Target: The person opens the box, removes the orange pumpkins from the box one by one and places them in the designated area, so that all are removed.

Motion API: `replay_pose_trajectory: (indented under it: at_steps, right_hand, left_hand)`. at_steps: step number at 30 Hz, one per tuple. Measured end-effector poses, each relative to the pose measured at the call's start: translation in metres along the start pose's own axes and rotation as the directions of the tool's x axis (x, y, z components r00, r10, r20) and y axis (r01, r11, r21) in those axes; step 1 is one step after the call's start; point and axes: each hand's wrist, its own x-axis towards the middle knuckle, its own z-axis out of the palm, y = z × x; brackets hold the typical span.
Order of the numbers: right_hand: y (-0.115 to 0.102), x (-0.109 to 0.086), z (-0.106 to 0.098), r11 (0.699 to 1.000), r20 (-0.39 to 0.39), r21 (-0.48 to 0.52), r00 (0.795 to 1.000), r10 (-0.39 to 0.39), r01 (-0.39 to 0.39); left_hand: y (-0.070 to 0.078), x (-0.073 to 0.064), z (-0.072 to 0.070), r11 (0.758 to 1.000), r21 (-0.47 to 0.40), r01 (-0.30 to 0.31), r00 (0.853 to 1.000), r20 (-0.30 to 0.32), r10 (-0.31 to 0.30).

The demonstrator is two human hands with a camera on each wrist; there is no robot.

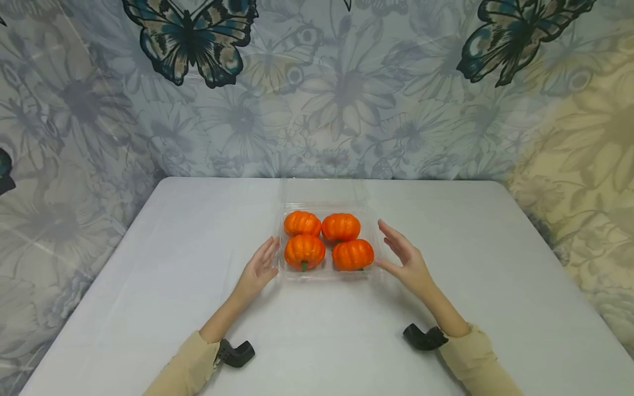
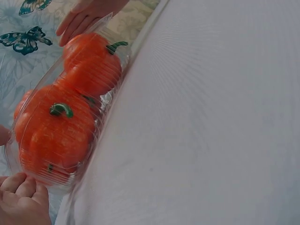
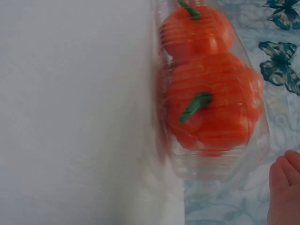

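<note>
Orange pumpkins [image 1: 304, 252] sit in a clear box [image 1: 327, 276] that keeps all four together, flanked by your left hand [image 1: 258, 270] and right hand [image 1: 409, 262], both loosely extended, gripping nothing.

From my remote station, I can read no text, label, brand, number or sign in the head view or in either wrist view.
</note>
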Motion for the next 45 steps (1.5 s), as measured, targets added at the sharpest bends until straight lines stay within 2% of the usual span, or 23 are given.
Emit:
replay_pose_trajectory:
  at_steps: [5, 13, 22, 26, 30, 34, 40, 45]
  right_hand:
    - [-0.012, 0.012, -0.001, 0.999, 0.035, -0.011, 0.999, -0.037, 0.037]
    - [-0.016, 0.027, 0.001, 0.994, 0.093, -0.073, 0.992, -0.08, 0.087]
    - [-0.015, 0.028, 0.007, 0.99, 0.151, -0.109, 0.986, -0.075, 0.092]
    - [-0.016, 0.028, 0.01, 0.992, 0.162, -0.105, 0.985, -0.056, 0.074]
    - [-0.015, 0.029, 0.011, 0.991, 0.176, -0.111, 0.983, -0.053, 0.073]
    - [-0.014, 0.03, 0.011, 0.99, 0.191, -0.112, 0.98, -0.058, 0.081]
    - [-0.015, 0.034, 0.014, 0.978, 0.222, -0.183, 0.973, -0.055, 0.097]
    - [-0.016, 0.036, 0.016, 0.967, 0.261, -0.249, 0.965, 0.011, 0.057]
  left_hand:
    - [-0.001, -0.001, 0.001, 0.998, -0.045, 0.035, 0.999, -0.02, -0.036]
    - [0.0, 0.001, -0.002, 0.997, -0.036, 0.065, 0.998, 0.01, -0.064]
    - [-0.001, 0.0, -0.002, 0.996, -0.046, 0.082, 0.997, 0.015, -0.082]
    - [0.002, -0.001, 0.001, 0.997, -0.008, 0.072, 0.997, 0.021, -0.072]
    - [0.013, -0.001, 0.006, 0.993, 0.097, 0.071, 0.997, 0.006, -0.072]
    - [0.022, 0.0, 0.009, 0.983, 0.166, 0.078, 0.997, -0.015, -0.076]
    - [0.022, 0.002, 0.007, 0.981, 0.179, 0.072, 0.997, -0.041, -0.065]
    - [0.021, 0.002, 0.006, 0.983, 0.167, 0.072, 0.997, -0.053, -0.064]
